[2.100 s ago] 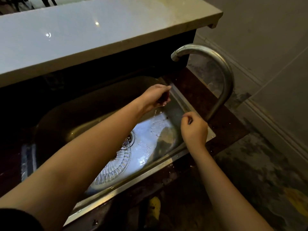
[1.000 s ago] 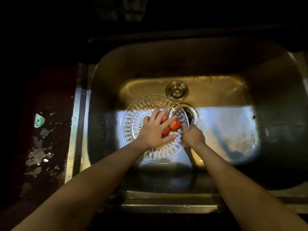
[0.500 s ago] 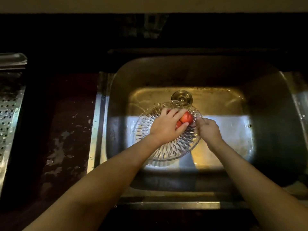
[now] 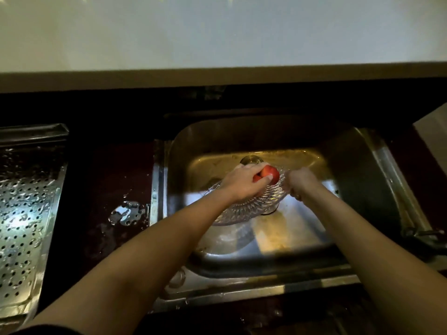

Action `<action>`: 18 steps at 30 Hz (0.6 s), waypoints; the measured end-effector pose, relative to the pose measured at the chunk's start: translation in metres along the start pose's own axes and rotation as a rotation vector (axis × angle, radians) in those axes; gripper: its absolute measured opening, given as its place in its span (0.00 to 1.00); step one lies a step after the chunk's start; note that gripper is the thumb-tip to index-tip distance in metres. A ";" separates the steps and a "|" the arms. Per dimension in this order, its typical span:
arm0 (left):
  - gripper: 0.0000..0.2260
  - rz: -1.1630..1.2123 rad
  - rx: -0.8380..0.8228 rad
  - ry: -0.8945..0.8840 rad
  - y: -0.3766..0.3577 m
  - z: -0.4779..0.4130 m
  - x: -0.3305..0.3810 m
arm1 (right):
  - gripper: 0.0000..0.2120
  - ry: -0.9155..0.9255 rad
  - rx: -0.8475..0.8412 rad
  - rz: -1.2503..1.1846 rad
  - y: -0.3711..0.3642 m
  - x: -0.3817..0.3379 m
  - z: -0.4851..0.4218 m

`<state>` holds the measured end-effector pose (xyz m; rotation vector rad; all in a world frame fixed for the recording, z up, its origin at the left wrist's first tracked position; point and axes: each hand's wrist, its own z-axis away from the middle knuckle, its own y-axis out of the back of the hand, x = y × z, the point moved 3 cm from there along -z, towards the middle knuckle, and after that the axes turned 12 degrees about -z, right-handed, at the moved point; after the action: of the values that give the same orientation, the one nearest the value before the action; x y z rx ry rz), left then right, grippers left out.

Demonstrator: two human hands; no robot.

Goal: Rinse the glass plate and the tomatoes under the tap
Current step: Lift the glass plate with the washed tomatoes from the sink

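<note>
At the frame's centre, above the sink (image 4: pixel 377 170), my left hand (image 4: pixel 242 183) clasps the tomatoes (image 4: pixel 270 174) against the tilted glass plate (image 4: pixel 244 209); my blurred right hand (image 4: pixel 301 181) apparently grips its rim. No running water shows, so how much rinsing remains stays unclear.

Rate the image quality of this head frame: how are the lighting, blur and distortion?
Head view: uneven lighting, with the counter washed out pale and the area around the sink nearly black; a bright patch lights the sink floor under the plate; the right hand is motion-blurred, the left hand over the tomatoes sharper; glare on the perforated tray; wide-angle bowing of the counter edge.
</note>
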<state>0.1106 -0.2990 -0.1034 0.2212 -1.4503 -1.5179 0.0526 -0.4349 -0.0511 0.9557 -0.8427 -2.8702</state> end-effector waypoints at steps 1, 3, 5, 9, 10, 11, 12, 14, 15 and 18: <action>0.23 -0.006 -0.005 -0.016 0.006 0.001 0.000 | 0.08 -0.008 0.013 0.010 0.000 -0.004 0.007; 0.22 -0.022 -0.008 -0.042 0.019 0.002 0.000 | 0.10 -0.003 0.017 -0.009 -0.001 -0.012 0.019; 0.22 -0.032 -0.018 -0.063 0.033 0.002 0.002 | 0.11 0.018 0.029 -0.041 0.002 -0.020 0.031; 0.20 -0.034 -0.021 -0.136 0.058 0.004 0.013 | 0.12 0.068 0.055 -0.164 0.013 -0.032 0.053; 0.19 -0.039 -0.016 -0.147 0.062 0.007 0.015 | 0.12 0.073 0.060 -0.191 0.014 -0.033 0.059; 0.18 -0.043 -0.014 -0.157 0.065 0.009 0.018 | 0.13 0.076 0.067 -0.208 0.016 -0.033 0.065; 0.18 -0.044 -0.017 -0.164 0.069 0.012 0.022 | 0.13 0.082 0.075 -0.218 0.018 -0.034 0.072; 0.19 -0.039 -0.022 -0.179 0.081 0.017 0.029 | 0.15 0.117 0.087 -0.233 0.023 -0.041 0.083; 0.19 -0.037 -0.013 -0.184 0.090 0.019 0.032 | 0.16 0.140 0.093 -0.239 0.026 -0.046 0.090; 0.18 -0.050 0.044 -0.200 0.114 0.028 0.037 | 0.17 0.201 0.106 -0.207 0.032 -0.060 0.110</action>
<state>0.1305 -0.2849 0.0167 0.1358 -1.6475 -1.5848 0.0347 -0.3982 0.0718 1.3932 -0.9358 -2.8499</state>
